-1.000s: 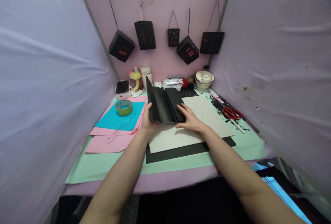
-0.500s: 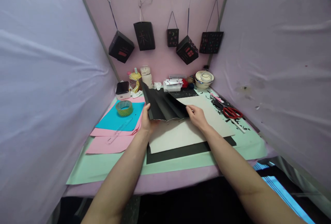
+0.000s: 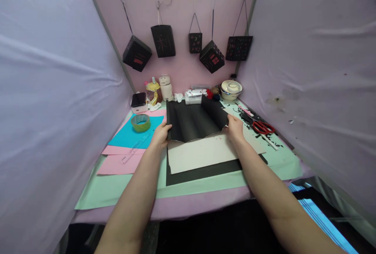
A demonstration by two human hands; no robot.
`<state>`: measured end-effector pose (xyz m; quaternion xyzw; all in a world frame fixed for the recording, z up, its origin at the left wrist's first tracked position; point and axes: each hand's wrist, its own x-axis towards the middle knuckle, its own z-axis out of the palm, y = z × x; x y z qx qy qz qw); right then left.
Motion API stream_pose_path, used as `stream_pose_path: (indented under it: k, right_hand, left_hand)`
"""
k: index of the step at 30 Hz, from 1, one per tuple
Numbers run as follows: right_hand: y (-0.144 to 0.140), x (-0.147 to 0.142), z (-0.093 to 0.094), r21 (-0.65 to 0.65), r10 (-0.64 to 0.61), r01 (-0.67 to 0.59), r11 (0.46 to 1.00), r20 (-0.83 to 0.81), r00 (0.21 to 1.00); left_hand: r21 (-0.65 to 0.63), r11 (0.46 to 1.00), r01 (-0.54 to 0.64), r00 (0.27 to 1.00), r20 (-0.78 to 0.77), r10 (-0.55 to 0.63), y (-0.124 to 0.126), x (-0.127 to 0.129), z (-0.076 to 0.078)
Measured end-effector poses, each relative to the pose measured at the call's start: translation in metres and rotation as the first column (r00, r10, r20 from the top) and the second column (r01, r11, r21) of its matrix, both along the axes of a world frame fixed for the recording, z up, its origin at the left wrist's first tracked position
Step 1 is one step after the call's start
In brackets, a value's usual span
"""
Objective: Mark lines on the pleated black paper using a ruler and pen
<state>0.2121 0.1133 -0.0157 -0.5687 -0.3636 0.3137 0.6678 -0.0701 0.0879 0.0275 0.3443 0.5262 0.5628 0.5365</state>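
Note:
A black sheet of paper [image 3: 195, 123] with several lengthwise folds is spread out like an accordion above the table. My left hand [image 3: 160, 134] grips its near left corner. My right hand [image 3: 235, 128] grips its near right corner. Under it lies a grey card board [image 3: 202, 154] on top of a flat black sheet [image 3: 202, 172], both resting on a mint green mat [image 3: 123, 189].
Blue paper [image 3: 129, 136] with a tape roll [image 3: 140, 122] and pink sheets [image 3: 117, 164] with a clear ruler [image 3: 135, 147] lie left. Red scissors [image 3: 263, 127] and black scraps lie right. Bottles, a phone [image 3: 138, 99], a marker box [image 3: 193, 96] and bowls [image 3: 231, 89] line the back. Black lanterns [image 3: 212, 56] hang above.
The folded black sheet has been pulled open. My right hand moved right with its corner, and the sheet now spans between both hands instead of standing bunched at the left.

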Motion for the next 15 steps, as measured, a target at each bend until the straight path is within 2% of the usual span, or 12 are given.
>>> stream_pose_path:
  k: [5, 7, 8, 9, 11, 12, 13, 15]
  right_hand:
    - [0.002, 0.006, -0.005, 0.017, -0.072, 0.070, 0.997, 0.213, 0.974]
    - [0.000, 0.007, -0.005, 0.034, -0.090, 0.084, 0.996, 0.289, 0.953]
    - [-0.001, 0.007, -0.004, 0.046, -0.097, 0.086, 0.995, 0.352, 0.931]
    - [-0.003, 0.006, -0.004, 0.061, -0.103, 0.085, 0.994, 0.436, 0.894]
    - [-0.006, 0.004, -0.005, 0.080, -0.112, 0.079, 0.994, 0.644, 0.757]
    - [-0.007, 0.003, -0.006, 0.073, -0.106, 0.076, 0.994, 0.742, 0.662]
    - [-0.008, 0.001, -0.007, 0.047, -0.082, 0.075, 0.996, 0.819, 0.568]
    - [-0.010, -0.002, -0.009, -0.075, 0.042, 0.065, 0.995, 0.908, 0.417]
  left_hand:
    - [0.102, 0.991, -0.091, 0.947, -0.299, 0.117, 0.005, -0.011, -0.009]
    - [0.154, 0.983, -0.098, 0.884, -0.439, 0.157, 0.002, -0.011, -0.010]
    - [0.185, 0.979, -0.089, 0.811, -0.557, 0.179, 0.000, -0.010, -0.010]
    - [0.213, 0.975, -0.068, 0.695, -0.691, 0.199, -0.003, -0.008, -0.011]
    - [0.227, 0.974, 0.010, 0.356, -0.911, 0.208, -0.008, -0.004, -0.013]
    - [0.201, 0.978, 0.052, 0.196, -0.963, 0.187, -0.010, -0.003, -0.014]
    - [0.163, 0.983, 0.089, 0.082, -0.984, 0.156, -0.012, -0.001, -0.015]
    - [0.088, 0.983, 0.161, -0.069, -0.993, 0.100, -0.014, 0.000, -0.019]
